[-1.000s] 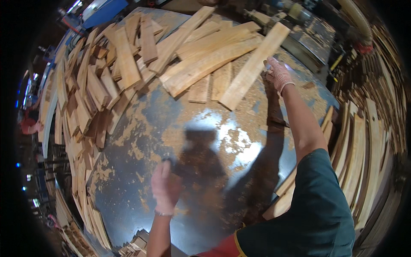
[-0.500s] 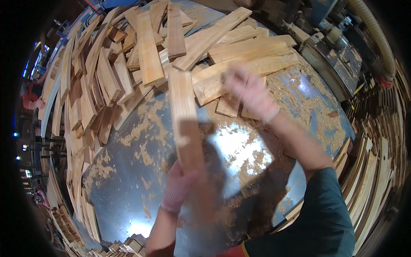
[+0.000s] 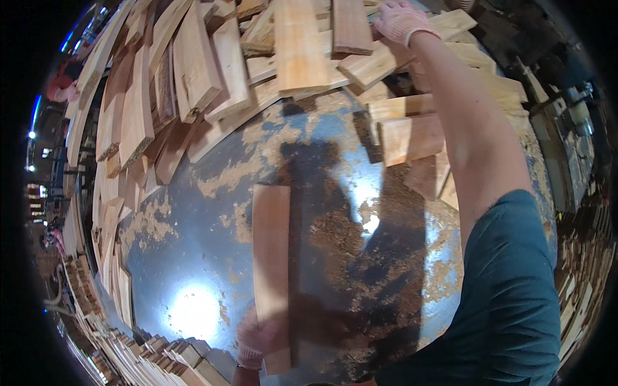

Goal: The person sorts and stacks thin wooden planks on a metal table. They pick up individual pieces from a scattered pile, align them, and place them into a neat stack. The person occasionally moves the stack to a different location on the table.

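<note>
A long pale wooden board [image 3: 271, 257] lies lengthwise on the round blue metal table [image 3: 193, 257], which is strewn with sawdust. My left hand [image 3: 257, 338], in a pinkish work glove, grips the board's near end at the table's front edge. My right hand [image 3: 400, 19], gloved the same way, reaches far out to the pile of wooden boards [image 3: 302, 45] at the back of the table and rests on top of one board there. My bare right forearm stretches across the right side of the view.
Many boards [image 3: 135, 122] are heaped along the left and far rim of the table. Several short boards [image 3: 412, 135] lie right of centre under my arm. Stacked planks [image 3: 161, 357] stand below the front-left edge. More planks line the right side.
My left hand has laid the board flat on the table and drawn it toward me. My right hand let go of it and reached out to the far pile. The view has tilted closer.
</note>
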